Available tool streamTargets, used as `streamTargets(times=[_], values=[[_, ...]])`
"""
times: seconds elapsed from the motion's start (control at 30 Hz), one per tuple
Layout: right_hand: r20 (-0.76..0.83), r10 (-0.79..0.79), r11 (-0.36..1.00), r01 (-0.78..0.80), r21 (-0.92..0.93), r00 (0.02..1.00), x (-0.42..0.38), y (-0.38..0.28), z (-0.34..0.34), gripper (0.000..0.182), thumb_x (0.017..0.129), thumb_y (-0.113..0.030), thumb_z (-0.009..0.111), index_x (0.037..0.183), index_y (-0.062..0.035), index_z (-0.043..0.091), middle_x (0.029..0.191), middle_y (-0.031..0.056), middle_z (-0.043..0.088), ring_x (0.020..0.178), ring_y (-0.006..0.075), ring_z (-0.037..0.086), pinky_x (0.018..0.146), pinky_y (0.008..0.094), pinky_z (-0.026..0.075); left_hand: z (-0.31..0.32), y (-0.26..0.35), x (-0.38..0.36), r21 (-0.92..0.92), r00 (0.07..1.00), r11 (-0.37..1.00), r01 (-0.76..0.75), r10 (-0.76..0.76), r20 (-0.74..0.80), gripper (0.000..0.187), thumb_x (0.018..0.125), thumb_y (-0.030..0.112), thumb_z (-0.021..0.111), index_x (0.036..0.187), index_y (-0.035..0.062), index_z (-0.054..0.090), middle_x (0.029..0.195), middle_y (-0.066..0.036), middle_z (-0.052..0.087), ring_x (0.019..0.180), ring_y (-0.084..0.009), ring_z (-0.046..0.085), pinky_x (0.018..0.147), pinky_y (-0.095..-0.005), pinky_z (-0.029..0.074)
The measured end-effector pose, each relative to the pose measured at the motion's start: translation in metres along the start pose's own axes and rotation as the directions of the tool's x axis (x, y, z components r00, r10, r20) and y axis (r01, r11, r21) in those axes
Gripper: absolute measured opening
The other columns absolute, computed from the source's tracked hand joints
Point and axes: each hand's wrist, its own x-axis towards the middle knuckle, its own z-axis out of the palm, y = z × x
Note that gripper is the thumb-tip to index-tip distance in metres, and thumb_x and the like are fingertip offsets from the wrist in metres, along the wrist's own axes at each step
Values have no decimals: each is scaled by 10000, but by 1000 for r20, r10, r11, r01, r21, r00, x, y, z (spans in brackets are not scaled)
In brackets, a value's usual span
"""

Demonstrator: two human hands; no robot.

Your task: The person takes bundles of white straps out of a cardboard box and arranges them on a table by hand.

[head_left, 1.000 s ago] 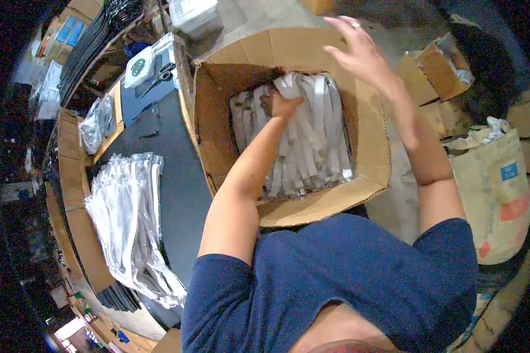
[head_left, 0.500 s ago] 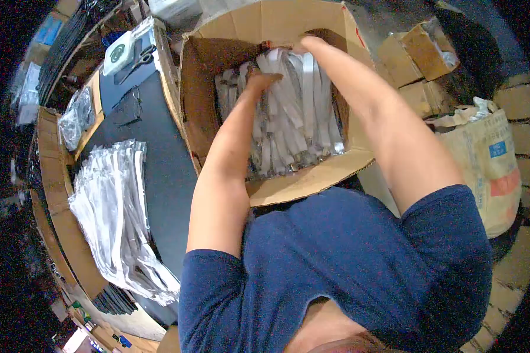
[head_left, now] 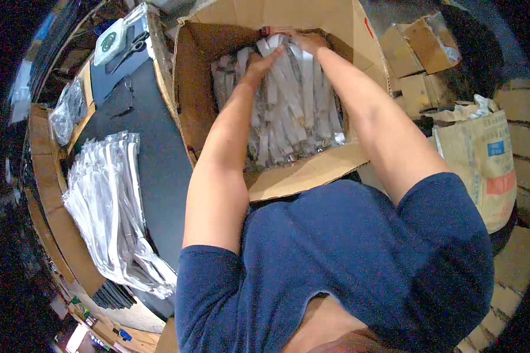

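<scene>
Inside a large cardboard box [head_left: 309, 176] lie many whitish flat straps [head_left: 288, 106] in clear plastic sleeves, packed lengthwise. My left hand [head_left: 261, 66] is on the left side of the upper straps, its thumb laid over them and its other fingers mostly hidden. At the far end of the same straps is my right hand [head_left: 310, 42], its fingers curled over their tips near the back wall of the box. Both hands appear closed around the far part of this bundle, which still rests in the box.
Left of the box, a dark tabletop [head_left: 159, 141] bears a fanned pile of sleeved white straps [head_left: 103, 206], scissors [head_left: 136, 44], a white device [head_left: 109, 42] and a clear plastic bag [head_left: 69, 112]. To the right stand a woven sack [head_left: 483, 170] and small cartons [head_left: 421, 50].
My right hand has shifted from the box's far edge inward over the strap ends. My left hand has moved slightly toward the far end. The view has shifted a little.
</scene>
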Motion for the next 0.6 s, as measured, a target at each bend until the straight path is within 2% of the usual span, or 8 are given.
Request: streamTargets(times=[0.03, 0.1, 0.13, 0.2, 0.37, 0.47, 0.53, 0.6], values=[[58, -13, 1000, 12, 22, 998, -2, 1, -1, 979, 717, -778, 377, 1238, 45, 480, 1327, 211, 432, 1221, 309, 441, 1004, 365, 355, -6, 21, -31, -80, 998, 997, -1, 5, 60, 1030, 580, 656, 709, 1237, -96, 458, 1283, -194, 474, 1158, -269, 480, 996, -349, 348], [-42, -117, 993, 118, 6, 992, 9, 9, 7, 983, 730, -789, 319, 1251, 30, 472, 1290, 221, 465, 1217, 317, 443, 1017, 360, 339, -13, 53, -80, -310, 972, 950, 30, 44, 229, 946, 629, 666, 668, 1233, -43, 503, 1278, -155, 496, 1173, -263, 465, 1002, -348, 331], [-67, -144, 989, 145, 2, 987, 19, 15, 14, 984, 733, -792, 304, 1254, 26, 470, 1281, 223, 473, 1216, 319, 444, 1021, 358, 335, -10, 57, -80, -311, 972, 950, 34, 41, 230, 946, 629, 666, 668, 1233, -43, 503, 1278, -155, 496, 1173, -263, 465, 1002, -348, 331], [-77, -146, 989, 143, -44, 986, 45, 30, 29, 978, 733, -796, 296, 1257, 10, 475, 1256, 229, 492, 1213, 323, 446, 1022, 352, 333, -7, 63, -74, -229, 969, 954, 194, -149, 198, 886, 673, 658, 635, 1272, 21, 491, 1284, -113, 503, 1193, -255, 445, 1010, -348, 316], [-147, -137, 991, 134, -30, 980, 25, 27, 8, 976, 724, -810, 291, 1257, -18, 491, 1225, 239, 515, 1193, 328, 464, 1014, 330, 343, -10, 44, -58, -359, 955, 920, 155, -46, 294, 886, 659, 652, 646, 1279, 39, 490, 1291, -113, 496, 1200, -267, 438, 1028, -350, 288], [94, -130, 991, 131, 2, 987, 26, 32, -4, 968, 736, -805, 290, 1287, -28, 461, 1245, 211, 512, 1201, 292, 461, 1002, 327, 352, -7, 54, -64, -270, 945, 934, 233, -151, 291, 892, 659, 653, 642, 1302, 59, 467, 1320, -102, 469, 1225, -269, 412, 1041, -359, 260], [-50, -175, 967, 181, 179, 983, 41, 41, 15, 924, 759, -775, 328, 1305, -38, 444, 1263, 174, 504, 1207, 260, 446, 1001, 323, 343, -8, 60, -70, -169, 948, 948, 270, -231, 218, 904, 659, 664, 631, 1325, 82, 444, 1350, -96, 439, 1250, -269, 386, 1052, -377, 236], [-54, -186, 924, 193, 331, 981, 45, 45, 20, 839, 798, -706, 375, 1313, -46, 432, 1281, 146, 487, 1212, 239, 427, 1004, 320, 328, -10, 51, -66, -238, 896, 926, 294, -180, 406, 938, 646, 694, 612, 1377, 156, 375, 1414, -77, 357, 1303, -259, 308, 1066, -439, 168]])
